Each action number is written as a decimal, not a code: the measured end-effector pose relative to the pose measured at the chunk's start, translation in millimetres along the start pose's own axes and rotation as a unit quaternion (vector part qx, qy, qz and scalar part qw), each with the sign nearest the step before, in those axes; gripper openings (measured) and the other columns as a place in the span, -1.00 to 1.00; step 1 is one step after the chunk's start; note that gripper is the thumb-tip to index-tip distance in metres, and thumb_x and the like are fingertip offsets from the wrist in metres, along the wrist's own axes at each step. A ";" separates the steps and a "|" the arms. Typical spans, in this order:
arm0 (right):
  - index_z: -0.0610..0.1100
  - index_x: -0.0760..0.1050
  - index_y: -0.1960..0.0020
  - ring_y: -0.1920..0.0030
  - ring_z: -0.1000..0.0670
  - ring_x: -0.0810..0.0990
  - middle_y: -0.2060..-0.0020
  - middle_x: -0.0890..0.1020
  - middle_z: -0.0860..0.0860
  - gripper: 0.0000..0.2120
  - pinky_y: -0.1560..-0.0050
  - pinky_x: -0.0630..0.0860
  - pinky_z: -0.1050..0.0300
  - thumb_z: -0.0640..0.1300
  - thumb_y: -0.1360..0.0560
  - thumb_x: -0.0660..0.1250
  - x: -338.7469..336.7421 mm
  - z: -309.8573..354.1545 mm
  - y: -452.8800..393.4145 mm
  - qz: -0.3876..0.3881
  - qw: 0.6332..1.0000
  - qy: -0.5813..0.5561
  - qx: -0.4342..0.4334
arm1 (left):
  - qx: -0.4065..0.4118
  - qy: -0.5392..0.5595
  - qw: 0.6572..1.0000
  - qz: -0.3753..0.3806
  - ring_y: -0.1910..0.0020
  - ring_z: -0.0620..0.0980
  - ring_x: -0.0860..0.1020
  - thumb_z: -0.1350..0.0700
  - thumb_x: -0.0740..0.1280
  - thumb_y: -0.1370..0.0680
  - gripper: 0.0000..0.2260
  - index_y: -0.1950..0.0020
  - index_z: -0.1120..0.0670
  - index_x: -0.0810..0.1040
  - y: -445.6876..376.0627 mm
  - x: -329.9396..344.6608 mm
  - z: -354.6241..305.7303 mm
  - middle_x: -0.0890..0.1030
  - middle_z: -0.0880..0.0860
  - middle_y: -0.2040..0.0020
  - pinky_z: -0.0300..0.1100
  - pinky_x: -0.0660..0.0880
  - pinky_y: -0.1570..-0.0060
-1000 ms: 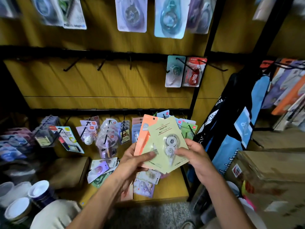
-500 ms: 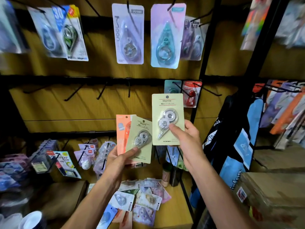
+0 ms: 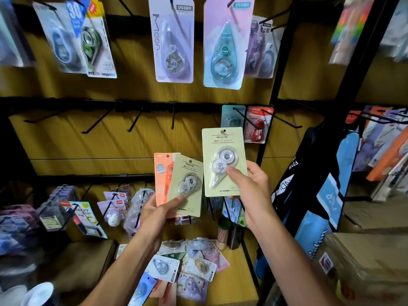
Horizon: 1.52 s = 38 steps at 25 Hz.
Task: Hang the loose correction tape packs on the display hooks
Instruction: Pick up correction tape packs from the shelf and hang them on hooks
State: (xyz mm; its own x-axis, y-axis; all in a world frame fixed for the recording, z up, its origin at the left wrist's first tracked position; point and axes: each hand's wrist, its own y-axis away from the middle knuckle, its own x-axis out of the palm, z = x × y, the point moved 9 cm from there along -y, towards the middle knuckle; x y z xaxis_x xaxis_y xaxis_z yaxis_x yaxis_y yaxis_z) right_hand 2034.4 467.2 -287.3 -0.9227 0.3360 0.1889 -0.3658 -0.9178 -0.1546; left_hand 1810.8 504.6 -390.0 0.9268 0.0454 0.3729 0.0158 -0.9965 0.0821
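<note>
Right hand (image 3: pixel 247 184) pinching green pack (image 3: pixel 224 161), upright above grip

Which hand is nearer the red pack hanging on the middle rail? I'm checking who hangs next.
Right. The right hand holds its pale green pack just below-left of the red pack; the left hand sits lower, farther left.

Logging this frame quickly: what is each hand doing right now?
Left hand: grips two packs, a pale green pack over an orange pack.
Right hand: pinches one raised green pack.
</note>
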 end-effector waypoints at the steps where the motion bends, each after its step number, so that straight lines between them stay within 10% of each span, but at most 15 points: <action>1: -0.04 0.57 -0.07 0.12 0.00 0.71 0.08 0.72 0.03 -0.84 0.34 0.57 0.13 -0.20 -0.50 0.40 2.2 -3.1 -4.3 -0.003 1.000 0.004 0.013 | 0.000 0.003 1.000 -0.001 0.05 0.11 0.68 0.16 0.52 -0.29 -0.54 -0.17 0.07 0.55 -2.7 0.7 -0.3 0.72 0.08 0.02 0.03 0.54 0.03; 14: -0.07 0.52 -0.14 -0.13 -0.18 0.55 -0.22 0.55 -0.14 -0.64 0.32 0.54 0.12 -0.05 -0.39 0.51 70.9 -67.3 -153.7 -0.013 0.973 -0.046 0.227 | 0.035 -0.005 0.999 -0.020 0.09 0.11 0.67 0.25 0.48 -0.41 -0.62 -0.21 0.12 0.56 -63.6 -21.4 -30.7 0.72 0.10 0.00 0.06 0.53 -0.03; 18: 0.08 0.52 -0.20 -0.14 -0.11 0.57 -0.22 0.52 -0.09 -0.66 -0.08 0.62 -0.02 0.06 -0.44 0.44 91.8 -74.1 -179.9 0.083 0.984 -0.065 0.146 | 0.032 -0.014 0.999 -0.018 0.07 0.11 0.69 0.24 0.48 -0.41 -0.62 -0.21 0.10 0.56 -80.3 -25.6 -30.2 0.72 0.08 0.00 0.13 0.52 -0.13; 24: -0.07 0.28 -0.45 -0.30 -0.22 0.46 -0.38 0.39 -0.13 -0.41 -0.23 0.52 -0.18 0.00 -0.50 0.41 93.6 -92.4 -168.1 -0.001 0.962 -0.031 0.271 | 0.032 0.008 0.999 -0.009 0.03 0.11 0.66 0.19 0.50 -0.35 -0.55 -0.23 0.08 0.57 -77.4 -18.5 -26.3 0.72 0.08 -0.04 -0.01 0.53 0.04; 30: -0.13 0.51 -0.23 -0.08 -0.16 0.67 -0.08 0.68 -0.12 -0.61 -0.12 0.60 -0.11 0.02 -0.48 0.43 93.8 -107.3 -67.3 0.227 0.939 0.019 0.258 | 0.034 0.032 0.999 -0.002 0.13 0.03 0.67 0.16 0.53 -0.28 -0.50 -0.21 0.09 0.58 -54.9 2.4 -20.7 0.72 0.10 -0.03 -0.16 0.54 0.26; 38: -0.18 0.55 -0.19 -0.08 -0.11 0.66 -0.07 0.70 -0.12 -0.76 -0.07 0.58 -0.02 -0.25 -0.53 0.35 21.9 -64.3 -38.7 0.140 0.986 -0.024 0.087 | 0.031 0.046 0.998 -0.019 0.19 -0.02 0.67 0.22 0.40 -0.53 -0.81 -0.14 0.09 0.60 -32.7 7.7 -9.4 0.71 0.09 0.03 -0.13 0.61 0.27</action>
State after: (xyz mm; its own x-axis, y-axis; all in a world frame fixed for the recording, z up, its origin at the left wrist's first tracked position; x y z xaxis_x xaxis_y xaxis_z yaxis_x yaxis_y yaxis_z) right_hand 2020.5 523.6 -339.5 -0.9761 0.0575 0.2095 -0.0673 -0.9969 -0.0402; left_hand 1813.9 538.2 -381.1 0.8865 0.0857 0.4546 0.0752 -0.9963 0.0413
